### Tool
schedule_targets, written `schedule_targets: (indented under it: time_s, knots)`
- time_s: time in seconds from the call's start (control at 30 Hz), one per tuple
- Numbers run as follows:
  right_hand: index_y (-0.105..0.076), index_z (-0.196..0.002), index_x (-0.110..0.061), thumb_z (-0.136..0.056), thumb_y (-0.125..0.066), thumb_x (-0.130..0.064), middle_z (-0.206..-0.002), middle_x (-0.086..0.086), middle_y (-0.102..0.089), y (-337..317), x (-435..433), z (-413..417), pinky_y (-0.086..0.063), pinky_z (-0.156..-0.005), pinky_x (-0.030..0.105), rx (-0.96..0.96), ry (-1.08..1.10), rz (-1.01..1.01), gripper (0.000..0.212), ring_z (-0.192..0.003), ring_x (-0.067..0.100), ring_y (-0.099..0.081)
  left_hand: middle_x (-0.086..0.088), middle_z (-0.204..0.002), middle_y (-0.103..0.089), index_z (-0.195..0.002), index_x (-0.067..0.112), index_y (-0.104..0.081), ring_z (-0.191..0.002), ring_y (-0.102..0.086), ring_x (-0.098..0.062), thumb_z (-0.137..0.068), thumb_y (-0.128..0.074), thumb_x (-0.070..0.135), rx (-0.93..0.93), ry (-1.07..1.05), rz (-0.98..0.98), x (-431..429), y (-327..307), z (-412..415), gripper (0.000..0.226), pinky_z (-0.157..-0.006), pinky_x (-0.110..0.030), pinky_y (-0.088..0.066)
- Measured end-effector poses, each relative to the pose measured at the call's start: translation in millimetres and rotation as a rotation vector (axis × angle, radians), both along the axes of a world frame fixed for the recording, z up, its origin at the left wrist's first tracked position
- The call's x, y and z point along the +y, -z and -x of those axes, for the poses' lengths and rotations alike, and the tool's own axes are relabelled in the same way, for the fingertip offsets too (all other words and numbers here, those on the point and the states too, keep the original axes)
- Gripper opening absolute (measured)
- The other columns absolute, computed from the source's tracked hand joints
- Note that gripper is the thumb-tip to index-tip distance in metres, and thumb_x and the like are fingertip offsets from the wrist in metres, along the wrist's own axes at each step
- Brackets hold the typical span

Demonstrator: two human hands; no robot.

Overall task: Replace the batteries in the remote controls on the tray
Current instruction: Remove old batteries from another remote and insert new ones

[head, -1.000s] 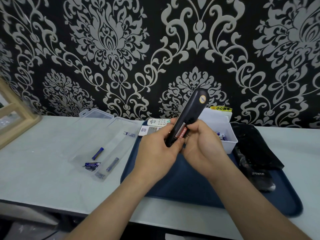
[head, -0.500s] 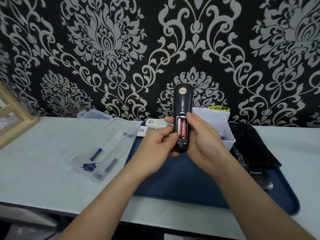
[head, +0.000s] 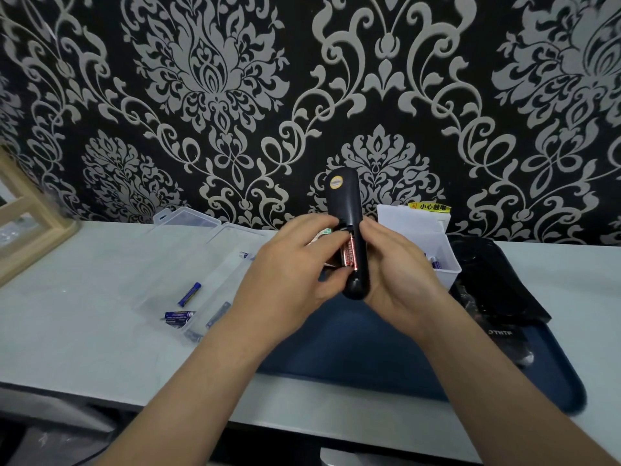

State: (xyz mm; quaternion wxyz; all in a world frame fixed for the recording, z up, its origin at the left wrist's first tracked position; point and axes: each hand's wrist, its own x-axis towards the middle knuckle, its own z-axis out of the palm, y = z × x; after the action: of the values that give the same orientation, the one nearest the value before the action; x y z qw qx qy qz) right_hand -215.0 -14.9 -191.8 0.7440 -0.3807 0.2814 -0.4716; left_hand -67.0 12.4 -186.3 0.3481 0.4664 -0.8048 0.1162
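Surroundings: pale smooth desk (head: pixel 67 324) against black wallpaper (head: pixel 201 79) with a grey damask pattern. Light wooden frame (head: pixel 30 227) at far left edge. Clear plastic case (head: pixel 188 250) lies open left of the tray; blue batteries (head: pixel 189 294) lie loose in it, several near its front corner. White plastic bin (head: pixel 413 223), rectangular, sits at the tray's back edge with a blue-tipped cell inside; yellow warning label (head: pixel 430 207) on the wall behind it. Glossy black pouch (head: pixel 487 280), crumpled, lies on the tray's right side.

Obstructions: both forearms cross the tray's middle. The left hand covers most of a white object behind it, too hidden to identify.

Task item: black remote (head: pixel 346 203), long, rounded ends, matte plastic, round yellow sticker near its top, held nearly upright in the air above the dark blue tray (head: pixel 369 348), back facing the camera, battery compartment uncovered. A red battery (head: pixel 349 253), cylindrical with printed lettering, sits in it.

Hands: right hand (head: pixel 400 274) grips the remote's lower half from the right, fingers wrapped behind it. Left hand (head: pixel 289 280) pinches the red battery, forefinger at its upper end, thumb at its lower end.
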Motion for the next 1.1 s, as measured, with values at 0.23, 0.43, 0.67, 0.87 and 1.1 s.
schedule_targets:
  time_s: [0.23, 0.43, 0.67, 0.87, 1.1]
  knots:
    - [-0.063, -0.126, -0.008, -0.106, -0.034, -0.017, -0.119, 0.016, -0.067, 2.1, 0.2, -3.3, -0.048, -0.098, 0.045, -0.016, -0.037, -0.01, 0.036, -0.1, 0.023, -0.065, -0.01, -0.118, -0.066, -0.105, 0.007, -0.071, -0.109, -0.059, -0.022, -0.077, -0.055, 0.033, -0.069, -0.027, -0.039, 2.7, -3.7, 0.7, 0.041, -0.091, -0.032, -0.048]
    - [-0.061, -0.128, -0.011, -0.106, -0.033, -0.014, -0.127, 0.018, -0.065, 4.9, 1.0, -4.0, -0.046, -0.1, 0.046, 0.001, -0.057, -0.011, 0.036, -0.106, 0.026, -0.063, -0.009, -0.12, -0.067, -0.104, 0.009, -0.07, -0.092, -0.071, -0.023, -0.072, -0.052, 0.036, -0.077, -0.025, -0.143, 5.1, -7.3, 2.7, 0.046, -0.065, -0.037, -0.06]
    - [-0.059, -0.125, -0.007, -0.106, -0.033, -0.012, -0.108, 0.015, -0.065, 5.1, 3.0, -7.9, -0.05, -0.085, 0.039, 0.005, -0.055, -0.037, 0.033, -0.093, 0.024, -0.061, -0.008, -0.113, -0.071, -0.109, 0.015, -0.072, -0.101, -0.069, -0.015, -0.073, -0.053, 0.031, -0.001, 0.003, -0.13, 5.8, -8.2, 1.2, 0.044, -0.073, -0.034, -0.059]
    - [-0.056, -0.124, 0.003, -0.106, -0.032, -0.016, -0.104, 0.016, -0.067, -1.7, 3.7, -7.2, -0.055, -0.074, 0.032, -0.133, -0.053, -0.12, 0.036, -0.087, 0.022, -0.065, 0.0, -0.105, -0.073, -0.098, 0.016, -0.076, -0.097, -0.067, -0.011, -0.08, -0.059, 0.015, 0.066, 0.11, -0.012, 3.1, -5.0, 2.7, 0.024, -0.081, -0.031, -0.055]
    - [-0.056, -0.124, 0.005, -0.104, -0.036, -0.015, -0.099, 0.019, -0.064, -3.6, 1.8, -1.5, -0.056, -0.065, 0.033, -0.129, -0.015, -0.134, 0.035, -0.083, 0.026, -0.065, 0.005, -0.12, -0.065, -0.108, 0.021, -0.071, -0.104, -0.064, -0.014, -0.085, -0.06, 0.028, 0.025, 0.169, -0.126, 2.1, -10.9, -11.6, 0.027, -0.091, -0.029, -0.05]
